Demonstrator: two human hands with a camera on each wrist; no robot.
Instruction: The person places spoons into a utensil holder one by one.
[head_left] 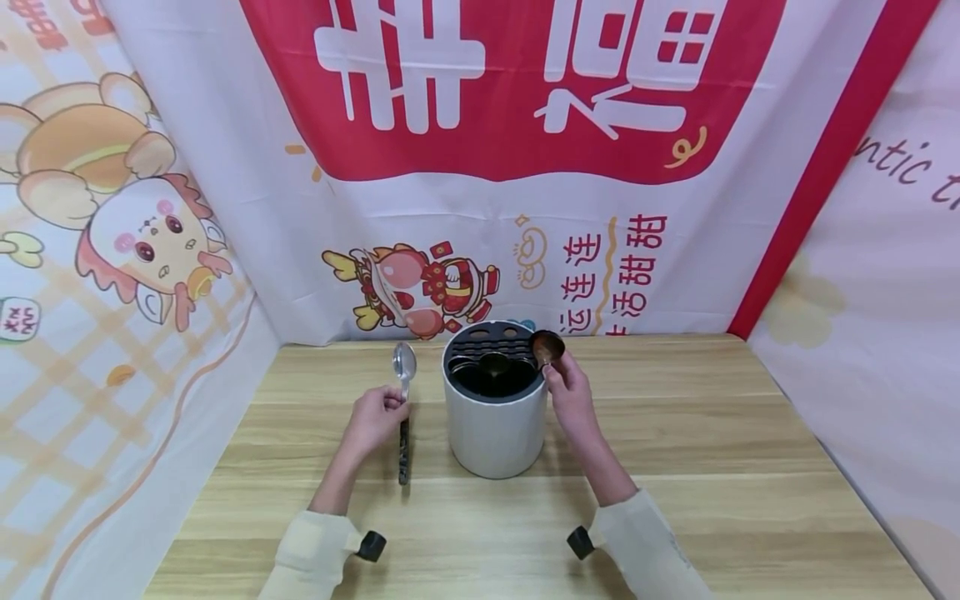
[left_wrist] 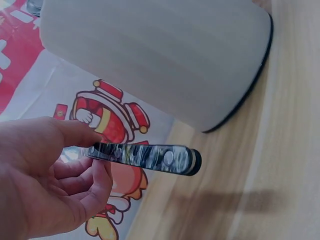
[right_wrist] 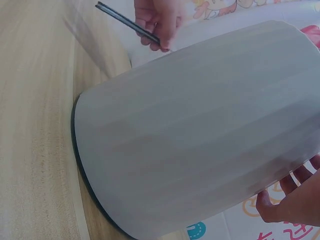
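Note:
In the head view a white utensil holder (head_left: 495,437) with a black slotted top stands upright on the table. Left of it, my left hand (head_left: 380,414) pinches a silver spoon (head_left: 405,363), bowl up. Its black marbled handle (left_wrist: 150,156) shows two layers at the end in the left wrist view. My right hand (head_left: 573,400) is at the holder's right rim, fingers at the neck of a dark bronze ladle (head_left: 547,345) whose round bowl rises above the rim. The right wrist view shows my right fingers (right_wrist: 272,206) beside the holder's wall; the ladle is out of that view.
Another dark round-bowled utensil (head_left: 493,364) sits inside the holder's front opening. The wood-grain table (head_left: 675,467) runs back to a printed cloth (head_left: 637,192) hanging behind, with more printed cloth at both sides. Black wrist straps (head_left: 371,546) show at both sleeves.

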